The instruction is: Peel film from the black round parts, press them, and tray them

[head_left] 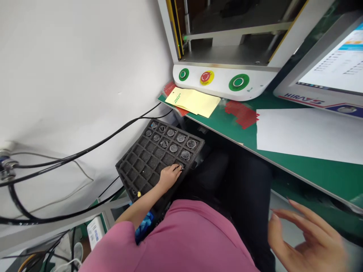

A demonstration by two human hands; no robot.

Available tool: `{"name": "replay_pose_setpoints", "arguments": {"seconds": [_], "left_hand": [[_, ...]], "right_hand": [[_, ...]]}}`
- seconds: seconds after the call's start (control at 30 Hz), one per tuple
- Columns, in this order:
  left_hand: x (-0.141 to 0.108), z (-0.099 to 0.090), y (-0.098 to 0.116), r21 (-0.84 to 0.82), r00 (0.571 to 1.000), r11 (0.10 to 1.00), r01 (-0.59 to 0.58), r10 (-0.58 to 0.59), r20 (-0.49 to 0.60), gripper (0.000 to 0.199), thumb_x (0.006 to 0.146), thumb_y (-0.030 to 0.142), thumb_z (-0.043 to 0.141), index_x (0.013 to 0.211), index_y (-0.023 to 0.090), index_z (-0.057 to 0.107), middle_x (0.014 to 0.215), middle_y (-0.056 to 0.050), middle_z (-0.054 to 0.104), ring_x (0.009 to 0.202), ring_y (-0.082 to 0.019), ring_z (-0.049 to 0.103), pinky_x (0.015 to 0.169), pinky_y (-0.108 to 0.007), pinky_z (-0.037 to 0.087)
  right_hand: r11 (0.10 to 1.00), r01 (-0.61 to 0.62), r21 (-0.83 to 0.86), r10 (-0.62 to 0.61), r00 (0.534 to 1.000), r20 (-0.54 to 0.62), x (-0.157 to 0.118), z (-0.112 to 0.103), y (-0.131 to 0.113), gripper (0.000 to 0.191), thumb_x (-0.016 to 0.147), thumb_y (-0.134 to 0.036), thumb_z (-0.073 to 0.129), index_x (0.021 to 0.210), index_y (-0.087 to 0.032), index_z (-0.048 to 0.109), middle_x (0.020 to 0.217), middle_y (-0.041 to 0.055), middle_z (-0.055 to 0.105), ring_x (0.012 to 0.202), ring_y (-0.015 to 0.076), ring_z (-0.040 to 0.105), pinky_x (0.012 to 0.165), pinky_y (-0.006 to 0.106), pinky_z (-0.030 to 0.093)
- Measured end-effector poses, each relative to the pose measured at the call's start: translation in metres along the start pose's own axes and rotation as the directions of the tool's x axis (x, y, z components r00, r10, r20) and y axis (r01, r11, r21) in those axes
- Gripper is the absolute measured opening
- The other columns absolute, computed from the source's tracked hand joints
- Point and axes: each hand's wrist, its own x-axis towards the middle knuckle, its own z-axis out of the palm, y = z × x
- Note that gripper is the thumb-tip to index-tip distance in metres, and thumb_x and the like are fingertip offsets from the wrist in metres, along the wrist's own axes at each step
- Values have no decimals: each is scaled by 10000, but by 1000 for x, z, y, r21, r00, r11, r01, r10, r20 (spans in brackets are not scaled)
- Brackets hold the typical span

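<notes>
My left hand [169, 176] reaches over a black foam tray [147, 158] of square pockets. Its fingers are pinched on a small round part [180, 166] at the tray's near right edge, partly hidden by the fingertips. Similar round parts, such as one [185, 154] just beyond the hand, fill the two rows of pockets on the far side. The other pockets in view hold no round parts. At the lower right, my right hand [306, 238] hangs in the air, slightly blurred, its fingers curved and apart with nothing between them.
A green bench [312, 172] bears yellow cards [194, 100], red pieces [242, 114] and white paper [309, 132]. Behind them stand a machine with buttons [221, 81] and a monitor [337, 68]. Black cables [104, 140] cross in front of the wall at left.
</notes>
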Motion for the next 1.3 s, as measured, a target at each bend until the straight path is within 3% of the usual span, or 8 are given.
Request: {"name": "replay_pose_setpoints", "arguments": {"seconds": [0.17, 0.33, 0.47, 0.6, 0.77, 0.97, 1.17, 1.3], "left_hand": [[-3, -4, -1, 6, 997, 999, 52, -53, 51, 201, 917, 224, 588, 1060, 218, 728, 1104, -62, 724, 936, -169, 712, 827, -289, 588], [-1, -14, 2, -44, 987, 993, 112, -106, 122, 190, 891, 119, 596, 1031, 175, 712, 1151, -55, 709, 1038, -174, 677, 910, -357, 559], [-2, -20, 25, -37, 963, 965, 259, -255, 90, 219, 877, 137, 576, 1054, 167, 701, 1206, -76, 675, 1100, -191, 643, 959, -339, 530], [-10, -19, 58, -23, 921, 921, 390, -389, 35, 505, 796, 360, 705, 1234, 137, 587, 1336, -166, 559, 1232, -308, 527, 1027, -452, 468], [-24, -11, 74, -25, 885, 886, 462, -460, 64, 557, 758, 244, 743, 1260, 116, 539, 1318, -209, 535, 1228, -352, 496, 989, -491, 453], [-38, -12, 49, -102, 922, 920, 378, -364, 134, 552, 755, 253, 765, 1265, 221, 557, 1212, -113, 614, 1202, -275, 522, 960, -402, 470], [-41, -24, 15, -125, 940, 938, 323, -302, 159, 524, 792, 335, 704, 1271, 181, 555, 1186, -131, 599, 1130, -295, 567, 915, -412, 500], [-24, -28, -1, -146, 955, 955, 259, -230, 187, 345, 866, 173, 548, 1206, 213, 594, 1227, -118, 556, 1041, -259, 624, 799, -354, 534]], "right_hand": [[984, 174, 39, -175, 984, 31, 1, -13, 0, 127, 794, -327, 649, 727, -233, 595, 678, 33, 674, 643, 249, 702, 525, 317, 530], [997, 38, 71, -43, 997, 61, -6, -23, 3, 110, 766, -307, 685, 748, -221, 619, 714, 53, 681, 685, 280, 700, 531, 345, 514], [992, -49, 118, 41, 997, 72, -16, -25, 15, 187, 789, -369, 676, 706, -210, 622, 846, 107, 698, 757, 288, 691, 557, 364, 510], [974, 63, 215, -90, 989, 119, -18, -22, 26, 250, 854, -422, 625, 765, -191, 590, 800, 90, 672, 630, 213, 637, 573, 346, 479], [931, 168, 325, -235, 955, 179, -11, -13, 22, 228, 852, -364, 642, 934, -180, 534, 761, 54, 647, 587, 194, 620, 590, 329, 473], [899, 262, 350, -344, 918, 199, -6, 1, 2, 224, 870, -373, 623, 953, -194, 517, 753, 39, 637, 604, 191, 618, 629, 337, 488], [955, 141, 262, -201, 955, 219, -25, 17, -15, 333, 859, -465, 621, 990, -173, 529, 911, 121, 663, 609, 179, 620, 618, 332, 505], [967, 138, 213, -192, 948, 255, -39, 29, -25, 367, 866, -489, 612, 1018, -166, 529, 930, 125, 669, 599, 168, 631, 621, 320, 522]]}}
